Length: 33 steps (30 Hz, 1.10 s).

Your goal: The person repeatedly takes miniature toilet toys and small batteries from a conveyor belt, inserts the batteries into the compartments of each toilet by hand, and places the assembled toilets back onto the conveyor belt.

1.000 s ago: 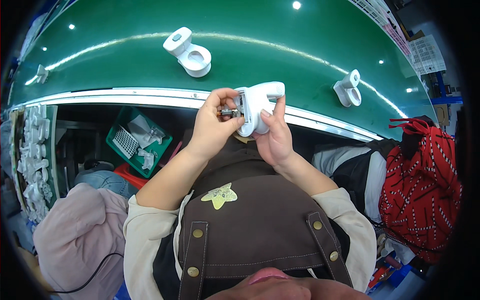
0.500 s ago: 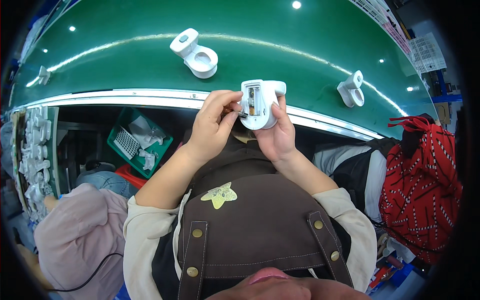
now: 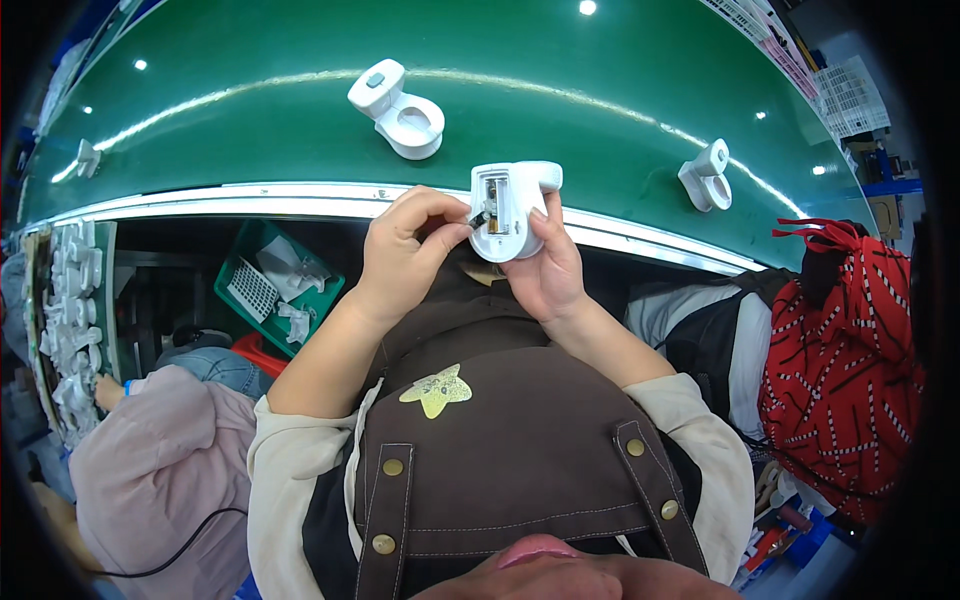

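White shell point(image 3: 521, 195): smooth, rounded and glossy, plastic by its look, with a stubby projection at its upper right; it is held up at the near edge of the tabletop point(image 3: 560, 130).
Recess point(image 3: 497, 185): long, rectangular, cut into the shell; bright metal shows inside, and what looks like an orange-brown cylinder lies in it.
Left grip: thumb and forefinger of the left hand point(image 3: 395, 255) pinch a small dark cylinder point(image 3: 478, 219), perhaps a battery; its markings are too small to tell.
Right grip: the right hand point(image 3: 548, 272) supports the shell from its lower right side, the thumb laid along it.
Change: a second ago the recess faced left, partly behind the left fingers; now it faces upward, and the dark cylinder's end has come over its lower left rim.
Meaning: the recess is open to view and within the left fingers' reach, so the work appears centred there.
Toilet-shaped pieces: one with a round bowl and grey oval button point(image 3: 410, 125), another farther right point(image 3: 708, 182); both sit slightly farther right in view than before.
Apron point(image 3: 500, 430): matt brown cloth, pale stitching, brassy round studs.
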Motion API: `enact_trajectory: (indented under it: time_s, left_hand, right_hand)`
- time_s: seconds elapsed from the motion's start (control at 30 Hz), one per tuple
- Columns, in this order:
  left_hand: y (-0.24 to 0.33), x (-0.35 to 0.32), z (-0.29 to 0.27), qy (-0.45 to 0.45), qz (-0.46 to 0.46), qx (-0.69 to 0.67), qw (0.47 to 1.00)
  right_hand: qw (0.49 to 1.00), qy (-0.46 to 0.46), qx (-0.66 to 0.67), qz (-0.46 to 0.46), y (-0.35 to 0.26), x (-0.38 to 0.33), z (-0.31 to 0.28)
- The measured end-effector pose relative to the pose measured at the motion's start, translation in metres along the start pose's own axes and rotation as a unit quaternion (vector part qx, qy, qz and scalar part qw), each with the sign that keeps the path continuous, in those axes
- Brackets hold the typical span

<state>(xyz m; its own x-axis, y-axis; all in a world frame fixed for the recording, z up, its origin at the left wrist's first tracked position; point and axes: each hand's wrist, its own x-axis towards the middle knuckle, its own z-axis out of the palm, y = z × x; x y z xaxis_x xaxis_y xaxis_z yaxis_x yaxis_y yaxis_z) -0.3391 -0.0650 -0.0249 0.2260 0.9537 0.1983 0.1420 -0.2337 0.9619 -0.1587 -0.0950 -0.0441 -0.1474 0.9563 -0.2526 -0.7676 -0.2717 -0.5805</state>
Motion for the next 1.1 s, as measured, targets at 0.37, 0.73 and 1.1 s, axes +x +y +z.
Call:
enact_trajectory:
  time_s: [0.37,0.73,1.1]
  left_hand:
    - [0.004,0.033,-0.033,-0.116,0.300,0.282,0.904]
    - [-0.006,0.035,-0.037,-0.059,0.396,0.243,0.883]
    - [-0.026,0.013,-0.023,-0.033,0.117,0.051,0.991]
  right_hand:
    - [0.998,0.010,-0.034,0.054,0.012,-0.004,0.011]
    - [0.997,0.027,-0.007,0.066,0.026,0.000,0.019]
    - [0.999,0.040,-0.023,0.020,0.040,0.001,0.025]
